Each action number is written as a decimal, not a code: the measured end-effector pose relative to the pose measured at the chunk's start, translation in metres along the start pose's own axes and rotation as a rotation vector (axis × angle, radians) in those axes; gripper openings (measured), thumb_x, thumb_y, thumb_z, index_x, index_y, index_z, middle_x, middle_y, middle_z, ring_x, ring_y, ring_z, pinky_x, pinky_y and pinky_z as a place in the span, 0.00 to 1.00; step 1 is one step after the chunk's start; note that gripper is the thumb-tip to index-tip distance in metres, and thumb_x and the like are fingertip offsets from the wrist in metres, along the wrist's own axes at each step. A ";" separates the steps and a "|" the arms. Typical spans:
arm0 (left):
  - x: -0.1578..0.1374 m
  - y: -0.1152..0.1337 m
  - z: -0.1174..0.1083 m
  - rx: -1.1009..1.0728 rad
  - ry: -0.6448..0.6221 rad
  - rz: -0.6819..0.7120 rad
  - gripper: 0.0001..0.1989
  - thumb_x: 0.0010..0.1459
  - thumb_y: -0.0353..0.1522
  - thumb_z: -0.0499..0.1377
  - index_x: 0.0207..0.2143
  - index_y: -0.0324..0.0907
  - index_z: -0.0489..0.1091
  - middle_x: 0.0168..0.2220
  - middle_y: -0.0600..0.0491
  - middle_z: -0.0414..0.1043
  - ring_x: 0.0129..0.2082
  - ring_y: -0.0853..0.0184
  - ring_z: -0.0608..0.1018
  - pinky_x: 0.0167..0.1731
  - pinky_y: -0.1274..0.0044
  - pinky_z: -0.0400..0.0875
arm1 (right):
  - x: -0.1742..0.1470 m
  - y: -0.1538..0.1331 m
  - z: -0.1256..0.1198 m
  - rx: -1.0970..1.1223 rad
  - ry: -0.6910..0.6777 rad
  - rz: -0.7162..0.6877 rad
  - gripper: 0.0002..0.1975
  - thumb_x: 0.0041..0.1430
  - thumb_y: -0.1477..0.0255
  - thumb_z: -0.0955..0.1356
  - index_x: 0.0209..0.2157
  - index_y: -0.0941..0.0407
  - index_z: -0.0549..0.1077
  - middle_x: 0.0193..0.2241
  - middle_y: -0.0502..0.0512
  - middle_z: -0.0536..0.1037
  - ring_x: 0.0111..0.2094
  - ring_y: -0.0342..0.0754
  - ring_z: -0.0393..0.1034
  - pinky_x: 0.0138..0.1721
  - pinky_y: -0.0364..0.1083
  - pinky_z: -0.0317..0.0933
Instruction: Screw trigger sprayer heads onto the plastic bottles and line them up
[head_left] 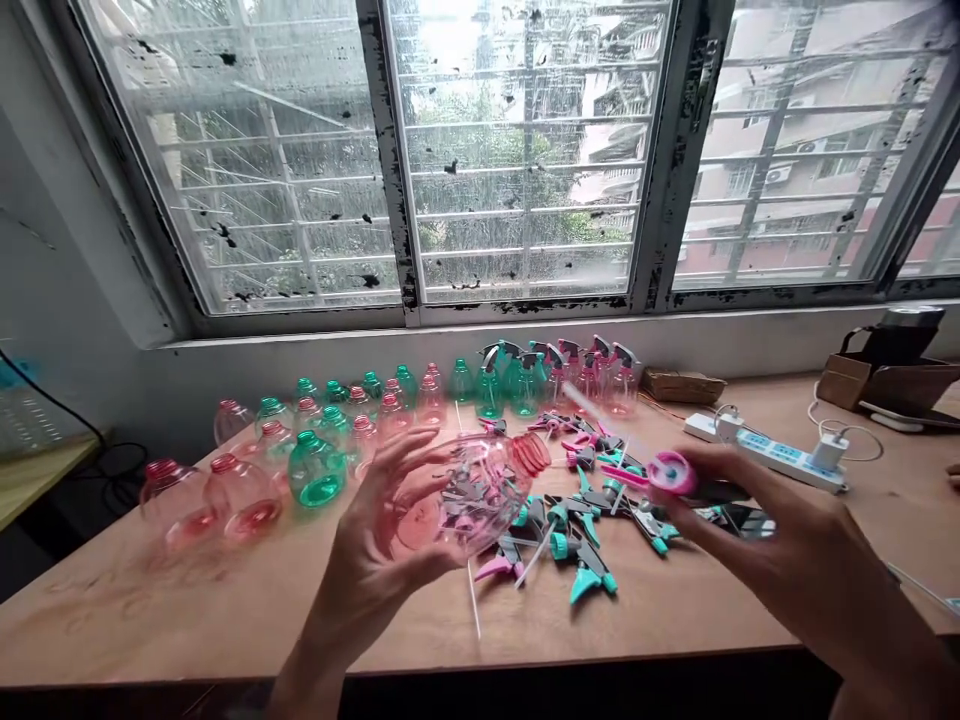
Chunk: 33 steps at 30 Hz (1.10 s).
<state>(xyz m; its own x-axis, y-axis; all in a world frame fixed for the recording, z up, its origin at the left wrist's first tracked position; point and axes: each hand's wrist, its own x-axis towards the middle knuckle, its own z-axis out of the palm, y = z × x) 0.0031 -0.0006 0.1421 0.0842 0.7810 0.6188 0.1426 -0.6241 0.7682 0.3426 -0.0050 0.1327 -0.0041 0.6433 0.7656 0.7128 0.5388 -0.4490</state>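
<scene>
My left hand (pixel 390 530) is wrapped round a clear pink bottle (pixel 480 490), tilted on its side with its open threaded neck facing right. Held in my right hand (pixel 795 560) is a pink and grey spray head (pixel 671 474); its collar faces the bottle, and its pale dip tube (pixel 592 408) points up and to the left. A gap lies between the tube and the bottle's mouth. Below and between both hands, loose teal and pink spray heads (pixel 589 580) are piled on the wooden table (pixel 225 620), some partly hidden behind the bottle.
Open pink and green bottles (pixel 319 468) stand in rows at the left. Several bottles with spray heads fitted (pixel 525 385) stand by the window wall. At the right are a power strip (pixel 772 452), a brown packet (pixel 682 386) and a cardboard box (pixel 885 370).
</scene>
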 end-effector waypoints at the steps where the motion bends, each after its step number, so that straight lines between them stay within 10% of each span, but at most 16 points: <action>1: 0.000 0.000 -0.001 0.010 0.047 0.006 0.39 0.49 0.49 0.74 0.61 0.53 0.68 0.65 0.43 0.67 0.62 0.46 0.75 0.60 0.58 0.76 | -0.004 0.002 -0.005 -0.006 0.004 -0.018 0.12 0.61 0.55 0.71 0.43 0.43 0.76 0.38 0.54 0.85 0.39 0.66 0.81 0.36 0.57 0.72; 8: 0.000 0.011 -0.004 0.144 0.161 0.129 0.34 0.45 0.45 0.78 0.53 0.52 0.71 0.64 0.46 0.67 0.66 0.45 0.70 0.61 0.57 0.75 | -0.005 0.003 -0.014 0.026 -0.146 -0.154 0.12 0.66 0.56 0.70 0.49 0.43 0.78 0.44 0.55 0.86 0.44 0.66 0.81 0.36 0.57 0.75; 17: -0.015 0.025 0.000 0.293 -0.132 0.320 0.45 0.43 0.45 0.78 0.62 0.58 0.66 0.69 0.46 0.61 0.71 0.43 0.62 0.68 0.51 0.63 | -0.012 -0.006 -0.011 0.226 -0.281 -0.129 0.20 0.60 0.63 0.77 0.53 0.41 0.76 0.43 0.53 0.85 0.40 0.58 0.82 0.37 0.49 0.76; 27: -0.025 0.021 0.024 0.400 0.131 0.447 0.56 0.41 0.46 0.79 0.70 0.67 0.55 0.73 0.56 0.55 0.73 0.42 0.59 0.72 0.47 0.55 | -0.006 -0.040 0.015 0.746 -0.422 0.066 0.20 0.61 0.74 0.76 0.53 0.45 0.76 0.37 0.48 0.82 0.18 0.39 0.64 0.15 0.36 0.63; 33: -0.024 0.019 0.018 0.429 0.080 0.429 0.58 0.49 0.42 0.76 0.73 0.68 0.44 0.78 0.59 0.38 0.76 0.44 0.46 0.72 0.50 0.55 | -0.003 -0.037 0.029 0.746 -0.337 0.051 0.16 0.60 0.72 0.77 0.49 0.46 0.77 0.34 0.48 0.80 0.26 0.43 0.72 0.24 0.37 0.68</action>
<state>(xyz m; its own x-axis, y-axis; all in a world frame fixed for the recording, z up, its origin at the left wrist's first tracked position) 0.0219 -0.0308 0.1387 0.1504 0.4477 0.8815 0.4985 -0.8043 0.3235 0.2963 -0.0116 0.1336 -0.2796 0.7419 0.6094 0.0645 0.6478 -0.7591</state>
